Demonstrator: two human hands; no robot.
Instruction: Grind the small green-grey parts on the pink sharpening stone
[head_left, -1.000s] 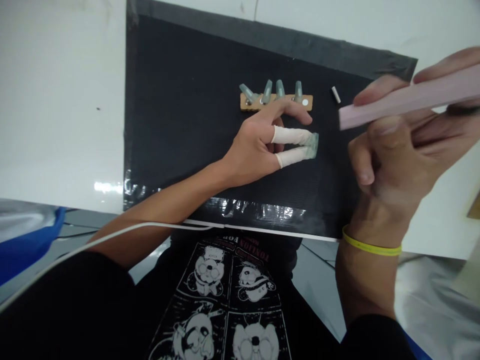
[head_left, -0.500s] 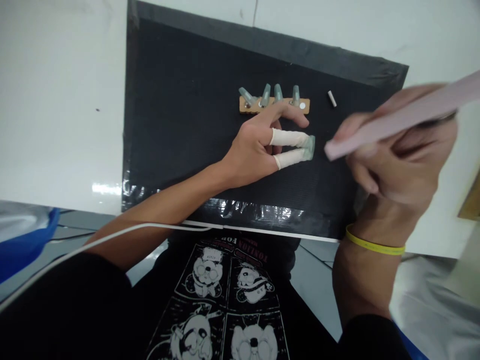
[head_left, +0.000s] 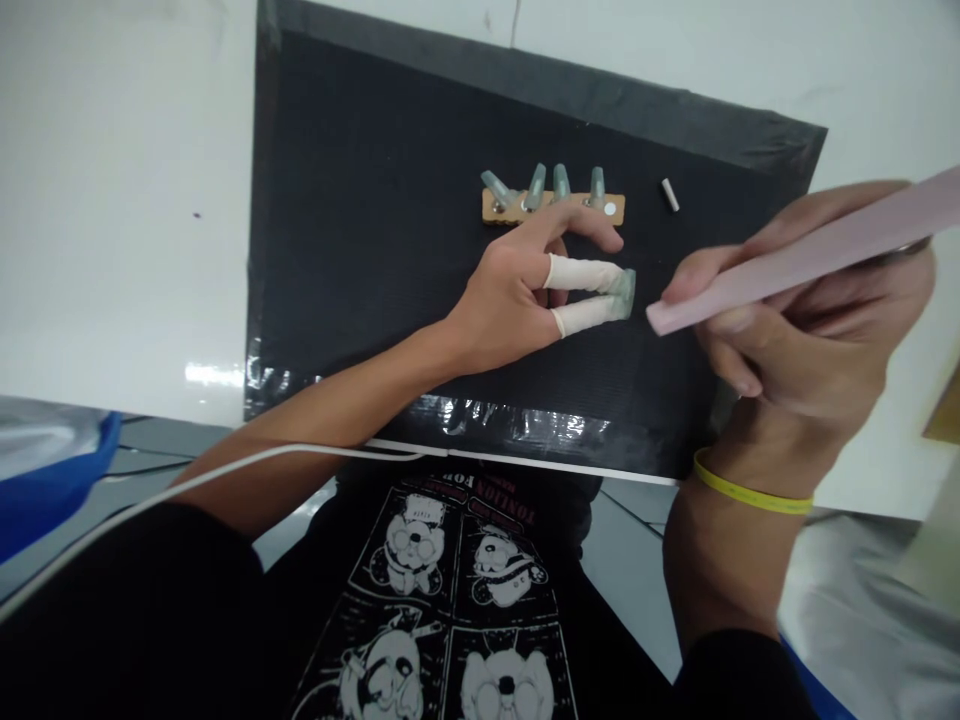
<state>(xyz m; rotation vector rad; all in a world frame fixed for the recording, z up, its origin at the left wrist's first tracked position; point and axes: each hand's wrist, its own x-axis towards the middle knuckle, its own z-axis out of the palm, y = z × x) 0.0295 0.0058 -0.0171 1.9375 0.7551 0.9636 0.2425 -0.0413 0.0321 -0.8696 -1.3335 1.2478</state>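
**File end right beside the pinched nail tip**

Your left hand (head_left: pixel 510 300) lies on the black mat (head_left: pixel 375 200), two sleeved fingers (head_left: pixel 581 272) closed on a pale nail tip (head_left: pixel 624 292) near the wooden strip (head_left: pixel 551 207). Your right hand (head_left: pixel 810 340) is wrapped around the pink file (head_left: pixel 795 262). Risk: the pinch looks shallow, so a hard stroke could flick the nail tip out.

The black printed T-shirt (head_left: pixel 450 590) carries the only writing that can be read. White capitals at the top of its cartoon print, seen upside down by the head camera, read "FOR" on one line and "TONLION" on the next. Smaller lines beside them and a small tag inside one cartoon panel are too blurred to read.
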